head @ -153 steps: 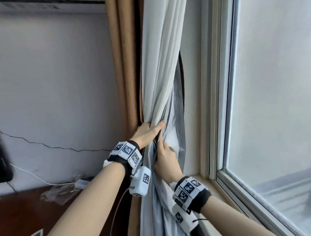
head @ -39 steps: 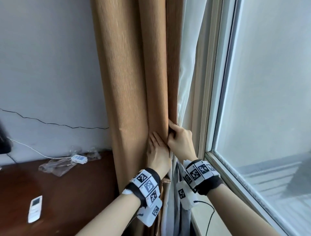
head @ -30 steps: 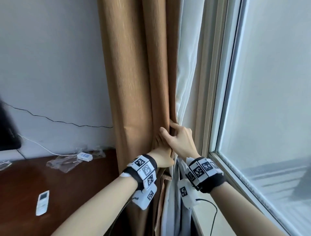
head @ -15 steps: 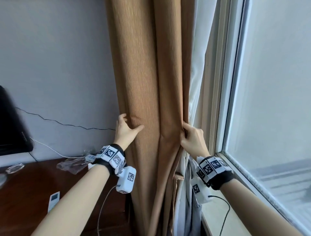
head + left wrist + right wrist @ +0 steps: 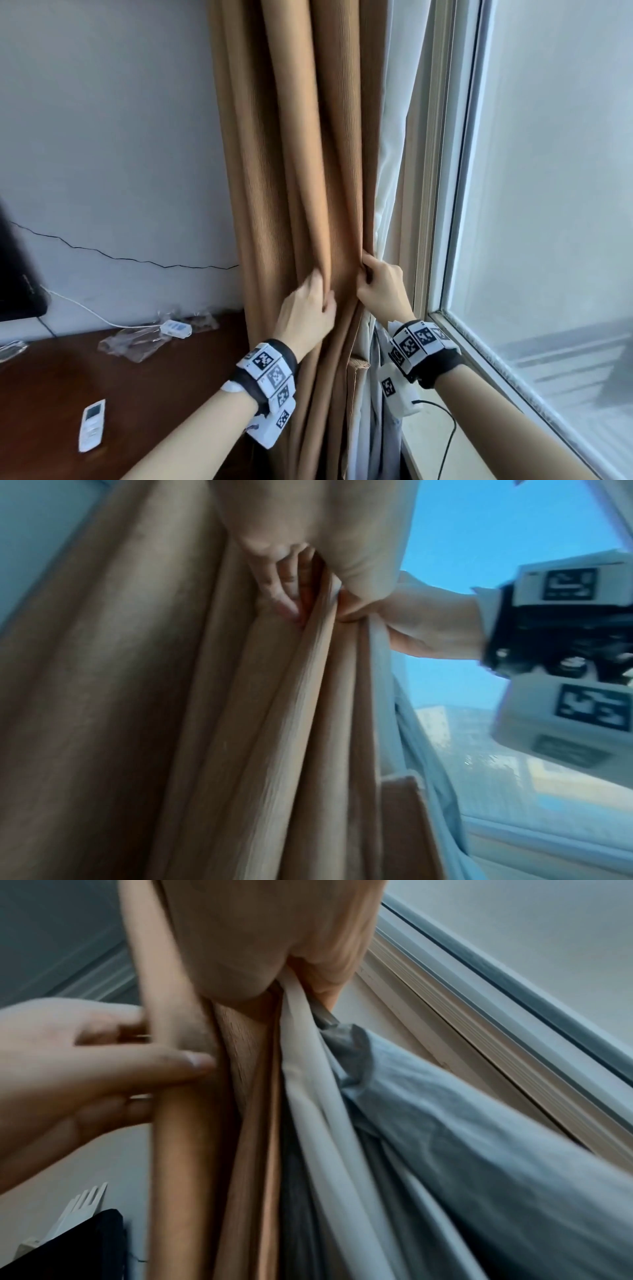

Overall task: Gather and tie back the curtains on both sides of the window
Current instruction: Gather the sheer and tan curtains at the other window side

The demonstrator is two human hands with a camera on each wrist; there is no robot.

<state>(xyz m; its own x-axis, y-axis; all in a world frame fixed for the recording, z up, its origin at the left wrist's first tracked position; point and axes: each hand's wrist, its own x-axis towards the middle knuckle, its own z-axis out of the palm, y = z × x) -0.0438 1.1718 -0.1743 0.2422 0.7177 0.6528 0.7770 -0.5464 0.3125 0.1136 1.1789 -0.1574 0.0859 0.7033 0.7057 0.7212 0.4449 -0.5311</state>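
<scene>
A tan curtain (image 5: 291,171) hangs in folds between the wall and the window, with a white lining (image 5: 390,171) and grey sheer cloth (image 5: 479,1150) behind it. My left hand (image 5: 323,301) grips a fold near the curtain's middle, thumb in front and fingers (image 5: 284,588) tucked behind the fold. Just to the right and slightly higher, my right hand (image 5: 364,277) holds the curtain's window-side edge with curled fingers. The two hands are close together with a bunch of tan cloth between them. A tan hemmed strip (image 5: 358,377) hangs under my right wrist.
A dark wooden desk (image 5: 51,377) stands to the left with a white remote (image 5: 90,425), crumpled clear plastic and a small white adapter (image 5: 174,327) on a cable. A dark screen (image 5: 13,274) is at the left edge. The window sill (image 5: 445,452) and window frame (image 5: 442,171) run along the right.
My left hand has left the curtain's wall-side edge, moved right toward my right hand and closed on a fold. The right hand keeps its hold on the window-side edge.
</scene>
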